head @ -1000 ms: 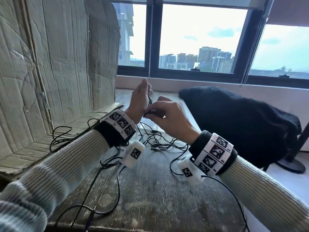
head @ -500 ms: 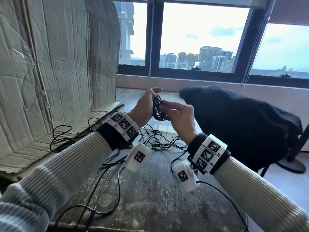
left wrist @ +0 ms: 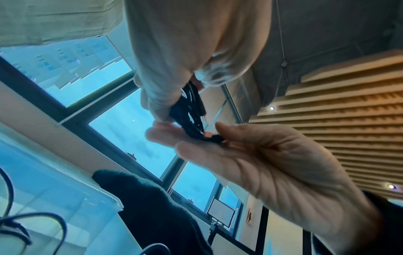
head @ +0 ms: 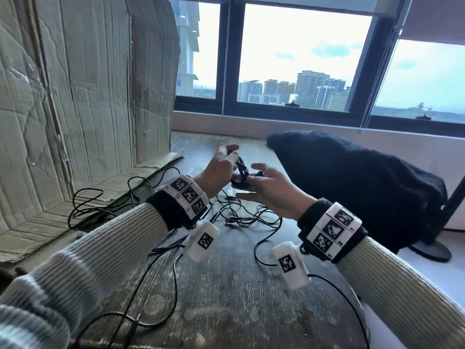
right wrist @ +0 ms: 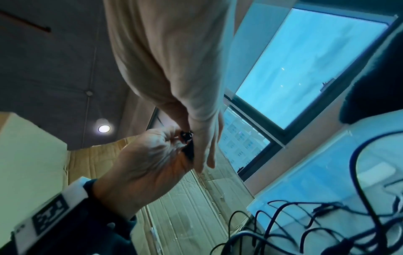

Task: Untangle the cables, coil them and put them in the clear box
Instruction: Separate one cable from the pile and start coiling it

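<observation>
Two hands meet above the table's (head: 226, 306) far end — the left hand (head: 221, 170) grips a small black cable coil (head: 240, 172), and the right hand (head: 274, 195) pinches its loose end. More black cables (head: 251, 217) lie tangled below them.

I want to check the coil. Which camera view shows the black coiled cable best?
The left wrist view: the black coiled cable shows large, between the left hand and right hand. The head view shows it small; the right wrist view shows only a sliver.
</observation>
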Motion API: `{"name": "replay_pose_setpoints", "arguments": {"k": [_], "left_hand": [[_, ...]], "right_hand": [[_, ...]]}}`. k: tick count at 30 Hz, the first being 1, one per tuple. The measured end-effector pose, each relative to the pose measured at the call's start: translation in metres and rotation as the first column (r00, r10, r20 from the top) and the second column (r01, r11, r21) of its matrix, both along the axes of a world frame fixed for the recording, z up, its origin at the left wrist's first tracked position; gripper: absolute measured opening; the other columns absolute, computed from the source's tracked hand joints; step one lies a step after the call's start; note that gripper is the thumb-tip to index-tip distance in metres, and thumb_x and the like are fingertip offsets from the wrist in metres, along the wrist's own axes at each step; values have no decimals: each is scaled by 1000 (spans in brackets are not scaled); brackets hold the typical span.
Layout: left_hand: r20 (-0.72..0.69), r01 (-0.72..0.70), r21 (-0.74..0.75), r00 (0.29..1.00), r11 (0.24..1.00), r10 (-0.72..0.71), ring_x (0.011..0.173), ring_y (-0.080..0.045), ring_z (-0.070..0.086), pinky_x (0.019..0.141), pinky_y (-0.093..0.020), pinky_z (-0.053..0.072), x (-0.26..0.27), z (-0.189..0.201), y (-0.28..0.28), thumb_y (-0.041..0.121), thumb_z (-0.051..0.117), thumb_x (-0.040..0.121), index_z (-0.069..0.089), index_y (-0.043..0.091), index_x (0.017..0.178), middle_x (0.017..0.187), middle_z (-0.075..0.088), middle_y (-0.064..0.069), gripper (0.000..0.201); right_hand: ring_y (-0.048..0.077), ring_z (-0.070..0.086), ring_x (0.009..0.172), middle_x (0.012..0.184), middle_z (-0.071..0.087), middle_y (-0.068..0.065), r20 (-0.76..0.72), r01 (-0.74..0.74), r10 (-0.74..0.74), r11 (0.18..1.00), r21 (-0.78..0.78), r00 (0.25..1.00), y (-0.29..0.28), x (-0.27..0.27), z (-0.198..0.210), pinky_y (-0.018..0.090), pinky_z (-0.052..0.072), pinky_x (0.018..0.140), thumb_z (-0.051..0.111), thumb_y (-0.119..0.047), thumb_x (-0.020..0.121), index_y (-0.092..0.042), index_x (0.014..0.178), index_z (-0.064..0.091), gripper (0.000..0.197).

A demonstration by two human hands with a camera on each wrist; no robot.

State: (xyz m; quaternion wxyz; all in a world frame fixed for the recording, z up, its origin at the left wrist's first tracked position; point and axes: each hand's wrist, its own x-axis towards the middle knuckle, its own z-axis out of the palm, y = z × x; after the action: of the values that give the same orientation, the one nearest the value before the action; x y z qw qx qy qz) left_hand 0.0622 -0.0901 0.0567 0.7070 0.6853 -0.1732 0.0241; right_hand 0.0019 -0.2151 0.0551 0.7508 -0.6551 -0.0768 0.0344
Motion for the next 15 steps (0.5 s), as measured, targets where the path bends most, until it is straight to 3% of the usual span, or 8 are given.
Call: {"name": "replay_pose_setpoints", "arguments": {"k": [2,4,8,10,12,15], "left_hand": [[20,-5,0,1000,1000,5,69,-17,45,68,-28,42,1,0,2,9,36,102,40,6,131,81,45,-3,30],[36,-13,-23,999,1000,14,64,-13,45,64,-24,42,2,1,4,5,40,100,38,2,137,82,46,-2,37],[114,-69,-29,991,997,72,68,-8,51,67,-21,47,2,3,7,6,49,97,38,4,142,101,57,-5,46],[165,-114,-30,979,993,117,89,-19,63,81,-26,52,2,4,9,7,52,96,40,6,142,121,59,-16,48],[164,-111,-43,980,993,117,113,-32,58,97,-34,48,1,5,12,6,54,95,44,6,140,133,53,-21,46],[183,-67,-35,980,997,72,101,-17,59,95,-31,49,-1,6,15,3,54,94,50,8,135,130,57,-17,42]], "right_hand": [[25,66,94,125,56,26,39,29,-28,1000,-11,999,-3,1,-2,34,59,78,42,2,99,-7,118,30,25],[20,68,90,109,64,21,90,72,-71,997,-15,993,-6,1,-2,33,58,82,44,0,99,-5,97,41,6],[20,70,93,99,72,11,245,213,-171,965,-155,954,-11,0,-6,32,59,79,59,-12,94,-10,95,63,4],[15,70,80,87,73,1,371,334,-230,910,-246,900,-12,1,-6,29,57,69,67,-17,89,-19,92,71,5],[9,64,67,78,73,-5,510,445,-265,854,-269,819,-12,2,-5,25,51,65,75,-20,82,-28,84,75,9],[3,59,58,67,73,-7,528,413,-270,894,-172,805,-7,-3,1,18,46,59,79,-12,76,-23,79,75,12]]}}
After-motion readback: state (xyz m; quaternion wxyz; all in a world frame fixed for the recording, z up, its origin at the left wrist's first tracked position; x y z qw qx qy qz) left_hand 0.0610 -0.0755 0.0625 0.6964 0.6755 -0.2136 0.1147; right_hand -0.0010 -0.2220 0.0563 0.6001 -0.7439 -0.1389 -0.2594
